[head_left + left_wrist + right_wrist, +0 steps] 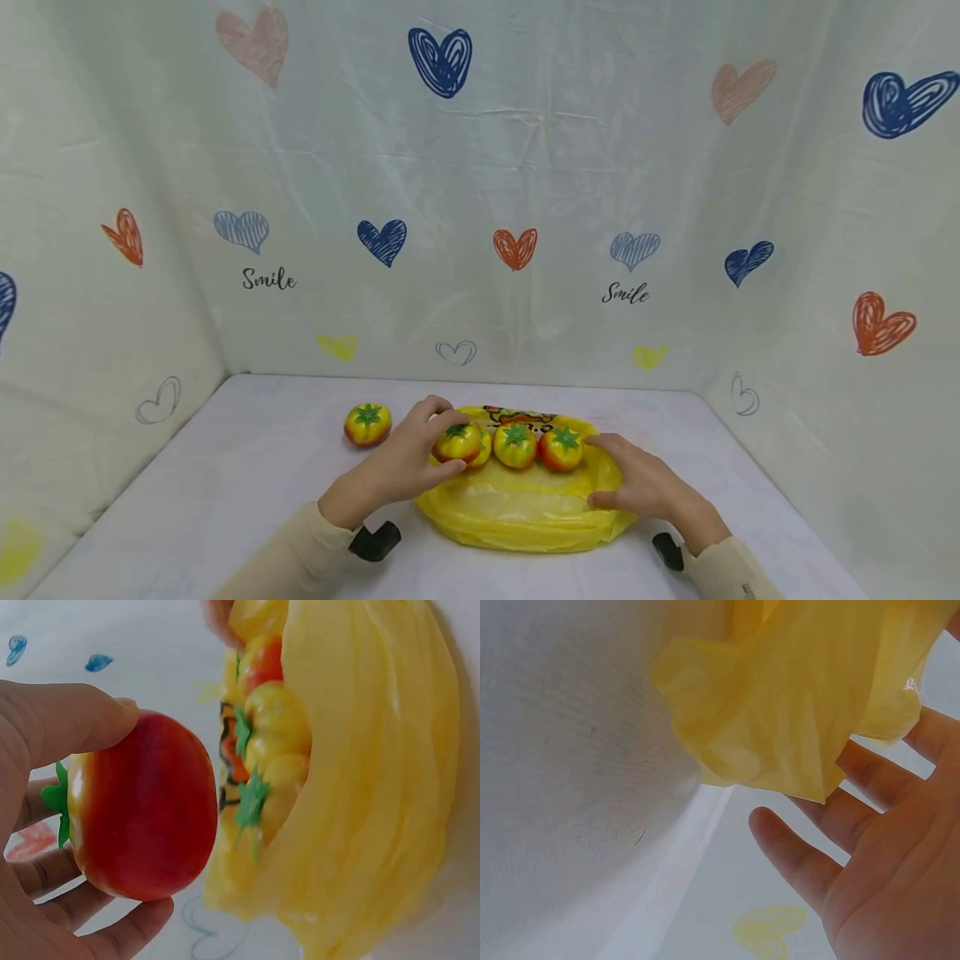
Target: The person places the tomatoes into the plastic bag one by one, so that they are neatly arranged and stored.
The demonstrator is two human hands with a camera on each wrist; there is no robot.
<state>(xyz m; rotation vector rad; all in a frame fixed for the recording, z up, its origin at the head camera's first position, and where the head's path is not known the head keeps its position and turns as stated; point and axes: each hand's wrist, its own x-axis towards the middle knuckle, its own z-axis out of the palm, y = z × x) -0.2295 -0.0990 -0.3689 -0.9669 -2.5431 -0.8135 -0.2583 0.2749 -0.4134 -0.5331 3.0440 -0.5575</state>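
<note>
My left hand (412, 446) grips a yellow and red toy tomato (150, 810) between thumb and fingers, its green leaf top towards the palm. In the head view the held tomato overlaps the left part of a yellow plastic bag (517, 508). Three more tomatoes lie in a row at the bag's mouth, among them a yellow tomato (515, 446) and a redder tomato (561, 450). My right hand (645, 483) is at the bag's right side, fingers spread and fairly straight; in the right wrist view, yellow plastic hides some fingertips.
Another tomato (367, 425) sits on the white table (262, 467), to the left of the bag. White curtains (465, 183) printed with hearts and "Smile" surround the table at the back and both sides.
</note>
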